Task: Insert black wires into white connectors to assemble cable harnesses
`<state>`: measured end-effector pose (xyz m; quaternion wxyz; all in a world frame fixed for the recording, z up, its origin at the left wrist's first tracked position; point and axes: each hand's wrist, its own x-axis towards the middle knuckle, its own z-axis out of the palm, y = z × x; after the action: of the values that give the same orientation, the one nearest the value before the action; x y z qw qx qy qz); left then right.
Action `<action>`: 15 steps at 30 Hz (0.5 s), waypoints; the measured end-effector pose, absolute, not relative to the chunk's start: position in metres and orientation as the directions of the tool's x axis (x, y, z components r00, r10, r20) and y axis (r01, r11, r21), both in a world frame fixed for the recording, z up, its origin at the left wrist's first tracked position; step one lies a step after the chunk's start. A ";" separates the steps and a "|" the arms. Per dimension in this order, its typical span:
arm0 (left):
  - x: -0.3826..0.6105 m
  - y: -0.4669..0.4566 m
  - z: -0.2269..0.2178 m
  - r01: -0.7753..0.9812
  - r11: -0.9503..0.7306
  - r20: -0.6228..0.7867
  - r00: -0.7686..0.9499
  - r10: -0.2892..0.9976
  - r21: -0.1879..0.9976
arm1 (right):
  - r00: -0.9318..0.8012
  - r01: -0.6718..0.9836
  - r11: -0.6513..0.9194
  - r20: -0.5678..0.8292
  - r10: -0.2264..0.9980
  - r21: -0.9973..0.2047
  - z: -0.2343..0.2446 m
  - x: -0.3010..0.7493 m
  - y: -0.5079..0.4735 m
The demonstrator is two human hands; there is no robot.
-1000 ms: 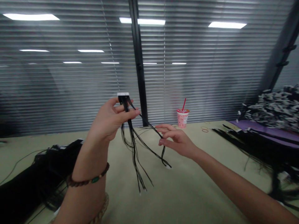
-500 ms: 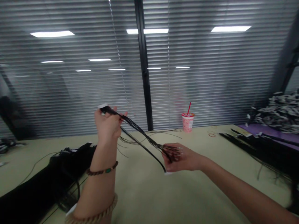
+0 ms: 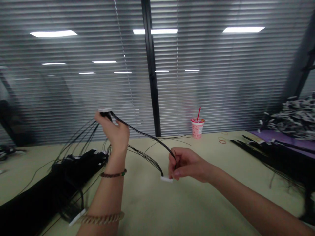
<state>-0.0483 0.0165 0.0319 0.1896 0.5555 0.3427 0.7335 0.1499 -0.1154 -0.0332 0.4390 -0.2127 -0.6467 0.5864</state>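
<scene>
My left hand (image 3: 115, 131) is raised above the table and closed on the white connector end (image 3: 104, 110) of a black wire harness (image 3: 142, 134). Loose black strands fan out from it down to the left. My right hand (image 3: 187, 163) is lower and to the right, closed on a doubled strand of the same harness, with a small white connector (image 3: 166, 179) hanging just below its fingers. The strand arcs between the two hands.
A pile of black harnesses (image 3: 44, 193) lies on the pale table (image 3: 152, 209) at the left. More black bundles (image 3: 278, 157) and a heap of white-ended wires (image 3: 292, 116) sit at the right. A pink cup with a red straw (image 3: 197, 127) stands by the blinds.
My left hand has turned so the loose strands swing out to the left. My right hand has let most strands go and now pinches one doubled strand with its white connector.
</scene>
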 end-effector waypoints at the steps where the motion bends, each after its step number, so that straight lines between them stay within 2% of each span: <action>1: -0.049 0.024 0.030 0.064 -0.646 0.632 -0.301 0.714 0.760 | -0.478 -0.178 0.243 0.300 0.825 -0.953 -0.033 0.150 -0.115; 4: -0.049 0.043 0.023 -0.020 -0.524 0.508 -0.216 0.834 0.851 | -0.269 0.126 0.296 0.255 0.929 -0.947 -0.031 0.154 -0.113; 6: -0.049 0.048 0.020 -0.088 -0.455 0.439 -0.153 0.885 0.886 | -0.192 0.312 0.289 0.238 0.952 -0.905 -0.030 0.161 -0.111; 10: -0.058 0.040 0.024 -0.220 -0.356 0.361 -0.016 0.932 0.908 | -0.245 0.487 0.303 0.205 0.948 -0.819 -0.025 0.177 -0.111; 15: -0.067 0.027 0.033 -0.264 -0.274 0.310 0.106 0.945 0.925 | -0.179 0.708 0.384 0.376 0.909 -0.592 -0.017 0.187 -0.119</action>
<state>-0.0668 0.0268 0.0326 0.5129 0.5384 0.3160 0.5893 0.1871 -0.1193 -0.0166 0.3511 -0.5361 -0.7542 0.1431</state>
